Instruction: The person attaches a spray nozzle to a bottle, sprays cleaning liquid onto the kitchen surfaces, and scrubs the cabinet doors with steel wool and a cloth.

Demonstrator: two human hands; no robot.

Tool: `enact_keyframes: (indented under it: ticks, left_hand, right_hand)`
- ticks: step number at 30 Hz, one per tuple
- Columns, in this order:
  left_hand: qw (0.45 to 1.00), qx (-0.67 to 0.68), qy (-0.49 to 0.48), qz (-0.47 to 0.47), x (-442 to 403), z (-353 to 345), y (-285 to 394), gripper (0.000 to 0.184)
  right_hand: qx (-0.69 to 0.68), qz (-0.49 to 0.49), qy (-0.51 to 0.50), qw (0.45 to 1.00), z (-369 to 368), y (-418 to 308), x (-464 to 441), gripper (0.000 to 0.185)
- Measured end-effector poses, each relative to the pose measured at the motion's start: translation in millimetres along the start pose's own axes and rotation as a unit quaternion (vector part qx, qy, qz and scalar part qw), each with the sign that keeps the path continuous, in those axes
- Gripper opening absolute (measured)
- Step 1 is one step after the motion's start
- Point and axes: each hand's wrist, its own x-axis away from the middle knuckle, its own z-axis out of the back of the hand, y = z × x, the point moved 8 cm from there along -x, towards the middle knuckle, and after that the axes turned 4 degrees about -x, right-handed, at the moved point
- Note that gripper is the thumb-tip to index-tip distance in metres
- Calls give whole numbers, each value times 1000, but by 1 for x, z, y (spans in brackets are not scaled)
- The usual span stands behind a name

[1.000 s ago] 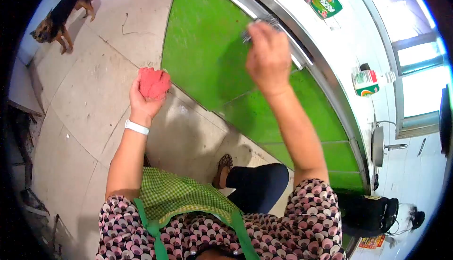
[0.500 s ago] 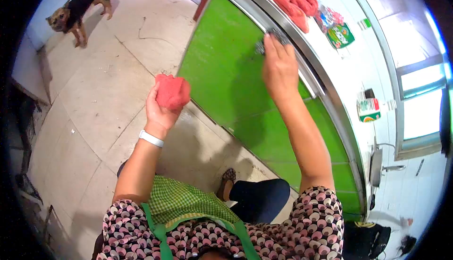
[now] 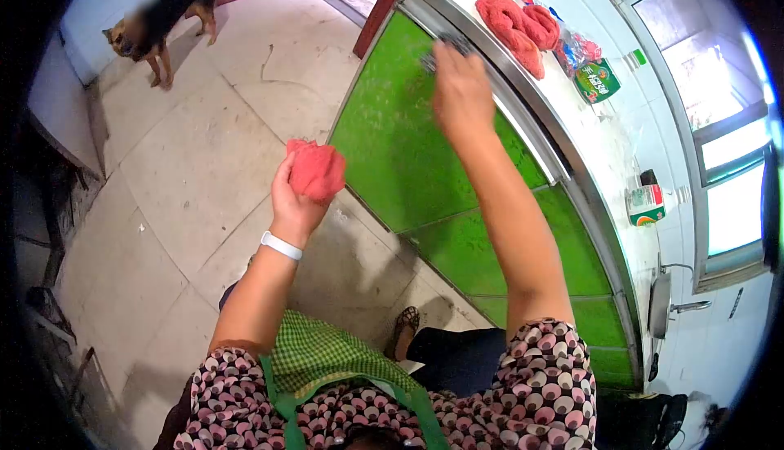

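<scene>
My left hand (image 3: 296,205) is closed around a folded red cloth (image 3: 317,171), held in the air left of the green cabinet front. My right hand (image 3: 464,91) presses a grey steel wool scrubber (image 3: 454,43) against the upper part of the green cabinet door (image 3: 408,135), close to its metal top strip. Fingers hide part of the scrubber. Whitish smears show on the door's surface near this hand.
On the white countertop (image 3: 572,115) lie a bunched red towel (image 3: 514,29), a green packet (image 3: 597,81) and a green-and-white container (image 3: 646,205). A sink basin (image 3: 660,305) is farther right. A dog (image 3: 167,17) stands on the tiled floor (image 3: 196,148) at the far left.
My right hand has slid the scrubber along the door's upper edge toward its far left end. The view has shifted slightly; my left hand still holds the cloth.
</scene>
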Motion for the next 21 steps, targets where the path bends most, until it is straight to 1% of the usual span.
enact_keyframes:
  ticks: [2,4,6,8,9,10,12,13,15,16,17,18,19,21]
  left_hand:
    - [999,10,-23,38,4,-3,-7,34]
    - [999,0,-15,46,9,-1,-11,35]
    - [999,-3,-12,44,10,2,-13,35]
    - [998,28,-23,44,11,5,-18,33]
    - [998,35,-24,37,11,7,-17,33]
    - [998,33,-34,32,11,5,-16,33]
    - [998,29,-42,29,11,2,-14,33]
    - [999,26,-37,15,9,1,-10,33]
    - [999,21,-31,3,8,0,-5,32]
    - [999,6,-34,12,7,0,-5,34]
    - [999,-10,-38,22,7,-1,-6,35]
    - [999,-14,-37,27,8,-5,-6,35]
    - [999,-10,-26,33,9,-8,-5,33]
    - [999,-14,-19,45,6,-10,-7,32]
  right_hand:
    - [21,-20,4,1000,31,13,41,41]
    - [48,-45,-29,997,57,27,80,46]
    - [77,-40,-12,996,83,33,108,46]
    - [101,-81,-55,990,91,43,124,48]
    - [111,-62,-55,990,93,40,122,45]
    - [109,-55,-54,991,89,40,114,45]
    - [106,-9,-46,993,75,32,97,44]
    - [124,24,-45,991,67,24,81,40]
    - [105,53,-12,993,43,14,49,37]
    - [96,70,-3,993,30,7,29,28]
    - [110,70,-18,991,13,1,10,16]
    - [123,76,-1,989,-2,-4,-9,9]
    - [116,69,1,991,-18,-9,-25,5]
    - [143,87,4,986,-28,-29,-56,6]
